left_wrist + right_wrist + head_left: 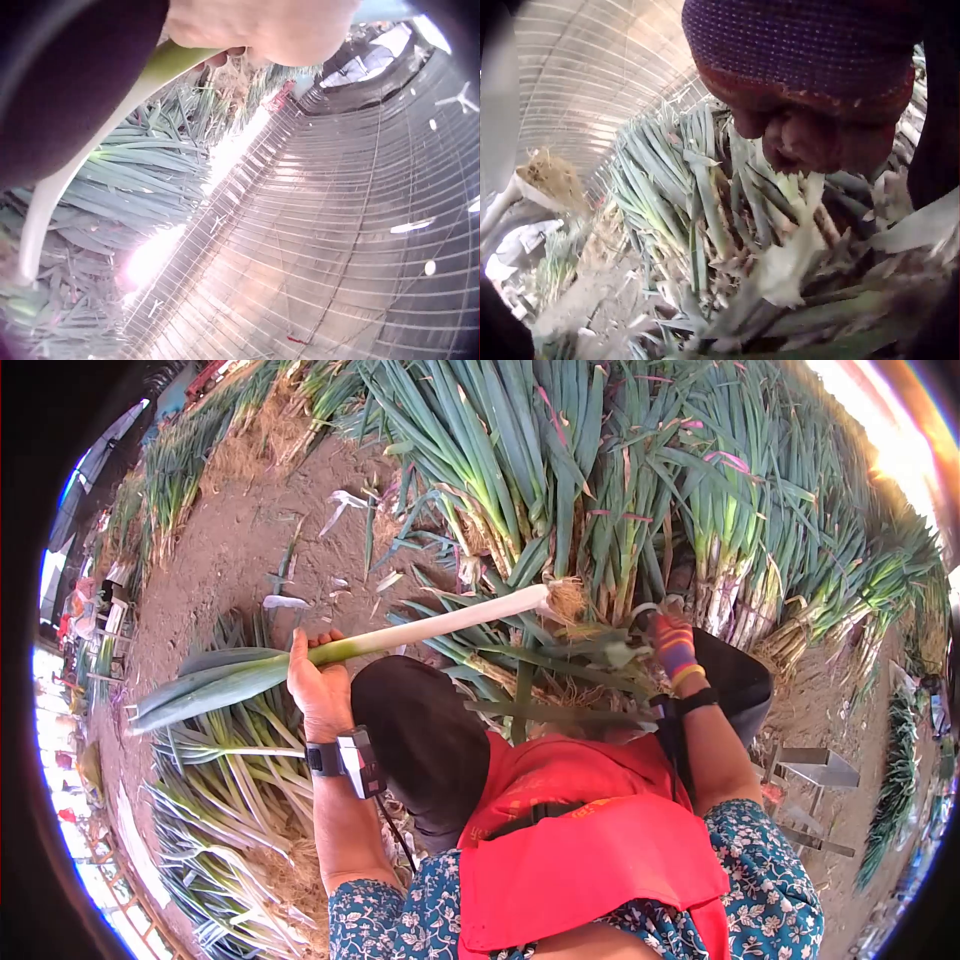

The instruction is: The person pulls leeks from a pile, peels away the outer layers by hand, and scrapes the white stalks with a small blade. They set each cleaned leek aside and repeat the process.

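Note:
A long leek (440, 626) lies across my left hand (320, 688), gripped where its white stalk turns green. Its leaves fan out to the left and its hairy roots (566, 600) point right, above my knees. In the left wrist view the pale stalk (79, 161) runs down from the fingers. My right hand (677, 645), in a striped knit glove, is blurred and to the right of the roots. The right wrist view shows its fingers curled, with a pale torn leaf (789, 262) hanging from them. Loose leaves (570, 710) lie between my legs.
Bundled leeks (480, 460) stand upright ahead and to the right, some tied with pink bands. A pile of loose leeks (240, 790) lies beside my left arm. A metal-framed stand (820, 768) is at the right. Leaf scraps dot the bare soil (240, 550).

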Demonstrator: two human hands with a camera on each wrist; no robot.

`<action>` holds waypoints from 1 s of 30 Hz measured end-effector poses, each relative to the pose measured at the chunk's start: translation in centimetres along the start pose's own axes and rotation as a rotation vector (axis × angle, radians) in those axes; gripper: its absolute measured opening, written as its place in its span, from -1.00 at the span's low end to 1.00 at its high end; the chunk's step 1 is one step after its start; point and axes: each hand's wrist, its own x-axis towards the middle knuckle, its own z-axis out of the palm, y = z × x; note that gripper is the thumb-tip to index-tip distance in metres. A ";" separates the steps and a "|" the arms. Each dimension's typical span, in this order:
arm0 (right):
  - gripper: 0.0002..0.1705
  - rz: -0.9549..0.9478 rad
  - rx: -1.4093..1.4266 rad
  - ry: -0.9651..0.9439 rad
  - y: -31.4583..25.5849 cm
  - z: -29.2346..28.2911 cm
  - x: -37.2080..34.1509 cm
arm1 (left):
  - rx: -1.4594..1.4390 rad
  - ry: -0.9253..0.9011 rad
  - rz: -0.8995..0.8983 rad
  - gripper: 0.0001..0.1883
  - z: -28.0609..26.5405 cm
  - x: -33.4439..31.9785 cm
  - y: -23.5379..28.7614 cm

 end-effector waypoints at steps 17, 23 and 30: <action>-0.80 -0.576 -0.339 0.214 -26.5 -7.2 3.6 | 0.171 -0.186 0.076 -0.84 3.6 -2.3 -1.5; -0.85 -0.736 0.102 -0.006 -26.5 -5.7 4.0 | 0.143 -0.511 -0.080 -0.86 4.9 -3.9 -1.5; -0.80 -0.165 -0.198 -0.047 -13.6 -2.5 2.3 | 0.177 -0.324 -0.056 -0.81 4.3 -3.2 -1.5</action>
